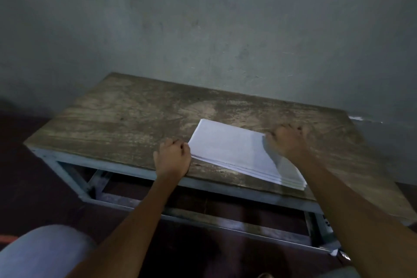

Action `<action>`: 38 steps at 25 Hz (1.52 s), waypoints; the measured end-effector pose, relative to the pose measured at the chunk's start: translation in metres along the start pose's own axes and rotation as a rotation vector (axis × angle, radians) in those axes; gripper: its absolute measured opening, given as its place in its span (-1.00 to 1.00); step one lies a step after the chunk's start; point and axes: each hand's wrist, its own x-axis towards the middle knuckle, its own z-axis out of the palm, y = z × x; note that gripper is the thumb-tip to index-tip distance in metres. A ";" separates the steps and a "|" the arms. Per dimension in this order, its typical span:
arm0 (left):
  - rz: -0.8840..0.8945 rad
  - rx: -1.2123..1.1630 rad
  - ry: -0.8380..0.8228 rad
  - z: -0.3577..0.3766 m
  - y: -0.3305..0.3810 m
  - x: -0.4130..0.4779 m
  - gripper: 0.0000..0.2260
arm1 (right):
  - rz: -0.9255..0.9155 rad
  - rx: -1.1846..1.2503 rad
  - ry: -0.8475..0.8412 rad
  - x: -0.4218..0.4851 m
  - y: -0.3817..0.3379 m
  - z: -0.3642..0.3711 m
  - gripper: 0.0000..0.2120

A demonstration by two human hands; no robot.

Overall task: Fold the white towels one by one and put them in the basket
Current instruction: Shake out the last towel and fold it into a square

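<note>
Head view: white towel lies on the desk, right of centre and close to the near edge. It's already folded into a stacked rectangle, with several layers showing along the near side. The basket isn't in frame.

Your left hand sits at the towel's left corner, fingers curled, pinching that corner. Your right hand is on the far right corner with fingers curled round the edge. The cloth under it looks raised off the desk, but that area is motion-blurred, so I'm judging the grip, not seeing it clearly.

My read on the step: you're either squaring up or making the last fold.
- Keep both corners pinched through all layers, otherwise the lower ones lag and fan out.
- Bring edge to edge, line up the corners, then press flat along the crease.
- The near right corner is almost at the desk rim, so pull the stack inward before you let go.
- Carry it with support underneath so the stack doesn't unfold on the way to the basket.

Writing: nothing readable. There's a small light mark on the right leg of the desk's metal frame, too small to read. The towel shows no label or brand.
</note>
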 end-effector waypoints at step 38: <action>0.701 -0.216 -0.015 0.077 0.166 -0.082 -0.80 | 0.233 1.158 -0.138 -0.011 0.089 -0.014 -0.85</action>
